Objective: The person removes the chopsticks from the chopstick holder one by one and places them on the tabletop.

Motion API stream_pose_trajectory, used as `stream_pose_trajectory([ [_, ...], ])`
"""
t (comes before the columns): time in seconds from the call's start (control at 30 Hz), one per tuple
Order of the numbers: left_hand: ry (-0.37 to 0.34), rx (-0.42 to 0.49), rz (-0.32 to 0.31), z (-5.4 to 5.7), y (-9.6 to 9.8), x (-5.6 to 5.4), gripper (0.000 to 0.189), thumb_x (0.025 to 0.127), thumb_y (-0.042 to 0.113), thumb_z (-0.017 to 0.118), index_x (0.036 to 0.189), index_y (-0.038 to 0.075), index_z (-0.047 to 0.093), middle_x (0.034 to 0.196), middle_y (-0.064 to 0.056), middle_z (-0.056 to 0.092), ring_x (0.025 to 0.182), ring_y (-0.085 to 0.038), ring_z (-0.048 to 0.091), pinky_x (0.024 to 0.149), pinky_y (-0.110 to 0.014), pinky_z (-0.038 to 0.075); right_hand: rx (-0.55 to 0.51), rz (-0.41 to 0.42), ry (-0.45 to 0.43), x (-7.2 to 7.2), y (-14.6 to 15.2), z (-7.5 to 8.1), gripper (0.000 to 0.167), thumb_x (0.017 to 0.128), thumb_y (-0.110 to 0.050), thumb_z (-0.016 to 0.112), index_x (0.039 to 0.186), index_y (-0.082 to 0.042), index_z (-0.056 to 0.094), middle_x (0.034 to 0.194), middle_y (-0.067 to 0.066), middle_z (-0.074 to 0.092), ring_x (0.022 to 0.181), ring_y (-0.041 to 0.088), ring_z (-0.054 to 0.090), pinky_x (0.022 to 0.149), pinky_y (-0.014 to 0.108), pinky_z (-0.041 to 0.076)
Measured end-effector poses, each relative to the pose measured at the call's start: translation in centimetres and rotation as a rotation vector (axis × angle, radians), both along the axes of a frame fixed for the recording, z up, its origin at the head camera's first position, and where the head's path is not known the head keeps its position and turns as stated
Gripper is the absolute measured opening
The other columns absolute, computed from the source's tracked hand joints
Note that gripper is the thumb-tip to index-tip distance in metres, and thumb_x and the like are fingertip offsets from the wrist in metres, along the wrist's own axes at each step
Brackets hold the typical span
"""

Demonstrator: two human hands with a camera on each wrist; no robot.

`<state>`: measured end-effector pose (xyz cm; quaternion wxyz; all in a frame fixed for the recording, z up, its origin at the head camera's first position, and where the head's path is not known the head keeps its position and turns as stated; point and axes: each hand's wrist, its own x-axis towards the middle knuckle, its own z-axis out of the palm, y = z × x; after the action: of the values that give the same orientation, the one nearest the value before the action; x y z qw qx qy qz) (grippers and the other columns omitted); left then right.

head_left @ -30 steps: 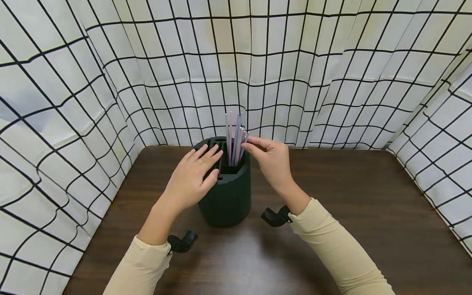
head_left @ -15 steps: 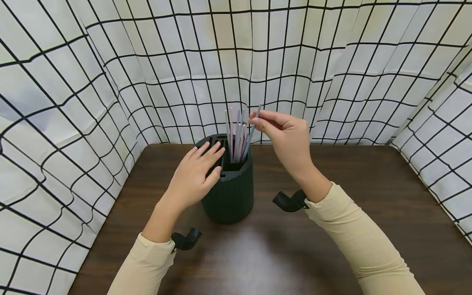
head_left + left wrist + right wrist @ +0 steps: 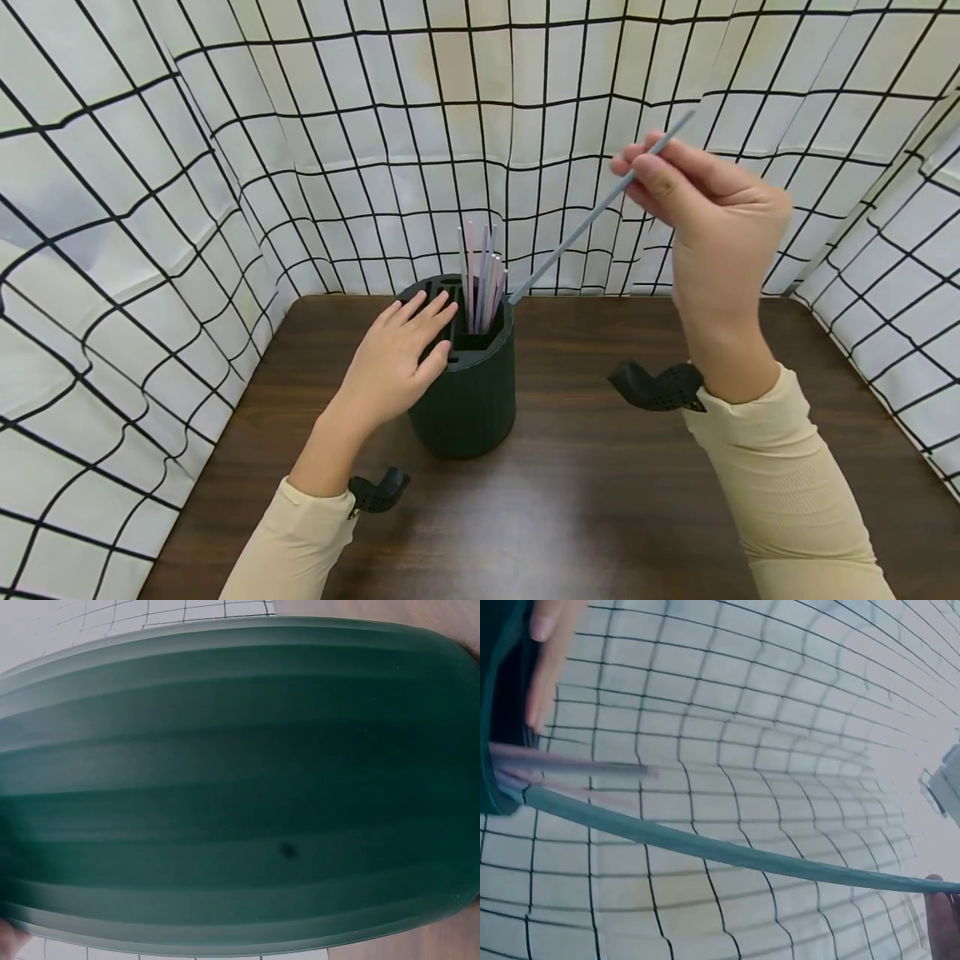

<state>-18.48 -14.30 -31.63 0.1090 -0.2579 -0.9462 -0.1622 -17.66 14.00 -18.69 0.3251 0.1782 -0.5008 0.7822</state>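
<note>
My right hand [image 3: 720, 217] pinches a pale blue straw [image 3: 585, 224] near its upper end, between thumb and fingers. The straw slants down to the left, its lower end right at the rim of a dark green ribbed holder [image 3: 465, 417]. In the right wrist view the same straw [image 3: 735, 855] crosses the frame toward the fingertips at the right edge. Several pink, purple and bluish straws [image 3: 481, 287] stand in the holder's right compartment. With fingers spread and straight, my left hand [image 3: 390, 358] rests on the holder's top left. Its green wall [image 3: 240, 780] fills the left wrist view.
The holder stands on a dark wooden table [image 3: 600, 517], toward the back. White curtains [image 3: 570, 75] with a black grid surround the table at the back and both sides. A black wrist camera mount [image 3: 652, 387] juts from the right sleeve, another mount [image 3: 381, 490] from the left.
My right hand has drawn the blue straw up out of the holder's compartment and moved up and to the right. The left hand has stayed on the holder.
</note>
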Motion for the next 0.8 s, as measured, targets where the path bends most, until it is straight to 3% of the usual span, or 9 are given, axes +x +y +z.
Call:
stream_pose_trajectory([
  [0.1,-0.002,0.001,0.0,0.0,0.0,0.0,0.054,0.103,0.034,0.039,0.153,0.015,0.041,0.162,-0.004,0.034,0.153,-0.03,0.025,0.126,-0.053,0.015,-0.069,-0.032,-0.032,0.0,1.8,0.3,0.028,0.072,0.006,0.083,0.096,0.017,0.072,0.082,0.02,0.075,0.075,0.027,0.076,0.076,0.031,0.061],
  [0.27,-0.011,0.0,0.004,0.0,0.0,0.1,0.054,0.103,0.035,0.039,0.153,0.016,0.041,0.162,-0.003,0.034,0.154,-0.029,0.024,0.126,-0.052,0.014,-0.034,0.012,-0.158,-1.3,4.9,-1.1,0.035,0.069,0.003,0.086,0.099,0.015,0.073,0.086,0.019,0.076,0.075,0.026,0.076,0.076,0.032,0.06],
  [0.6,-0.008,-0.019,0.009,0.0,0.0,0.1,0.054,0.103,0.035,0.038,0.154,0.016,0.039,0.162,-0.003,0.033,0.154,-0.029,0.023,0.127,-0.051,0.014,0.161,0.254,-0.61,-4.3,7.3,-8.7,0.01,0.082,-0.006,0.078,0.092,-0.003,0.078,0.086,0.006,0.079,0.083,0.016,0.077,0.075,0.023,0.061],
  [0.8,0.009,-0.009,0.004,-0.1,0.0,-0.1,0.054,0.103,0.035,0.039,0.153,0.016,0.041,0.161,-0.003,0.035,0.154,-0.029,0.024,0.126,-0.052,0.015,0.2,0.391,-0.79,-4.8,7.3,-12.6,0.008,0.087,-0.005,0.073,0.09,-0.009,0.079,0.088,0.005,0.079,0.085,0.014,0.077,0.083,0.025,0.059],
])
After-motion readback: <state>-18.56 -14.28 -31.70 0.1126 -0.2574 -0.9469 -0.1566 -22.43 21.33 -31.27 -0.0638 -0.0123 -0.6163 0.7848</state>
